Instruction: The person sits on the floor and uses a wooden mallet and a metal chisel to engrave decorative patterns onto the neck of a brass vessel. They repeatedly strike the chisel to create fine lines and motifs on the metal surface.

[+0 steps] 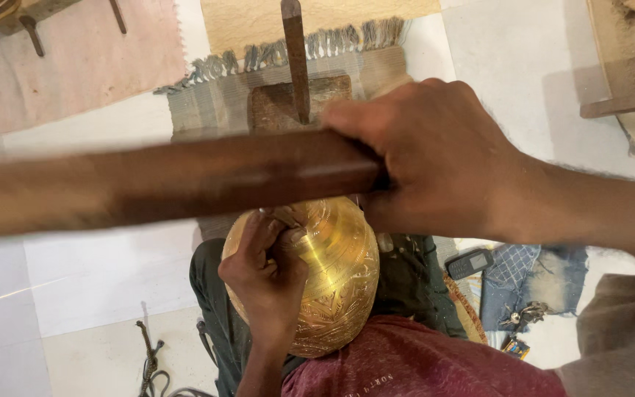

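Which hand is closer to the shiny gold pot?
The left hand. It rests right on the engraved brass pot, fingers pressed to its upper surface. The right hand is above the pot, wrapped around a dark wooden handle, not touching the pot.

- right hand [435, 158] and left hand [266, 272] are both bare, forearms too, with fine hair showing past the right grip
- maroon tee [413, 360] well below both grips, faint pale print on the chest
- dark green trousers [406, 272] just under the right grip, speckled with pale spots
- grey-brown cloth [615, 331] further up the right arm, can't tell if it's a sleeve
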The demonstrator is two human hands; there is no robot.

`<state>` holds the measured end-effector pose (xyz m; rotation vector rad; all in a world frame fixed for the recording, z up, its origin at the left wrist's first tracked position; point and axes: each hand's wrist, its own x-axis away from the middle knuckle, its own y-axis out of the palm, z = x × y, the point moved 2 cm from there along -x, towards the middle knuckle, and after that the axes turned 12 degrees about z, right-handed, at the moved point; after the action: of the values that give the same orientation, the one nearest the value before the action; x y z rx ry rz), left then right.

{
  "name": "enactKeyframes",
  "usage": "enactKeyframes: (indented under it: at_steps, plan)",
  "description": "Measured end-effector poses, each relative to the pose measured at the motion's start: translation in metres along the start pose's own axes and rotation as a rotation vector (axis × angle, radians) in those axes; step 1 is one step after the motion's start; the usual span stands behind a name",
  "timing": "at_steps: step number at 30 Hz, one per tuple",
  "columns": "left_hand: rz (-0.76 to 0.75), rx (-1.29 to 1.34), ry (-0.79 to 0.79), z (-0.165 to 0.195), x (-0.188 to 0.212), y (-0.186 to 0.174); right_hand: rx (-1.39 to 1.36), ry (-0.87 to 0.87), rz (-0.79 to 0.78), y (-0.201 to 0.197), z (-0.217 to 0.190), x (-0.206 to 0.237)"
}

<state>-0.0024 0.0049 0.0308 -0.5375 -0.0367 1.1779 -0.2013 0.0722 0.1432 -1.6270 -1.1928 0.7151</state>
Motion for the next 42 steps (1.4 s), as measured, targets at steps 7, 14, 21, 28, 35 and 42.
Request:
enactKeyframes:
  at_steps: [7, 14, 21, 28, 35, 42]
  plan:
    - [-0.033, 0.009, -0.051, -0.003, 0.001, -0.001, 0.287, -0.056, -0.038, 0.002, -0.005, -0.002]
    - [-0.020, -0.021, -0.083, -0.004, 0.002, -0.001, 0.198, -0.010, -0.113, 0.013, 0.001, -0.004]
    - [-0.046, -0.042, -0.045, -0.001, -0.001, -0.001, 0.282, -0.083, -0.105, 0.022, 0.005, -0.003]
    - [-0.040, 0.008, -0.061, -0.004, 0.000, -0.001, 0.258, -0.035, -0.145, 0.015, -0.001, -0.008]
    - [-0.047, 0.012, -0.071, -0.004, 0.001, 0.000, 0.380, 0.078, -0.323, 0.010, -0.004, -0.008]
    - [-0.070, 0.079, 0.040, -0.009, -0.004, 0.004, -0.083, 0.098, -0.050, 0.030, 0.014, -0.003]
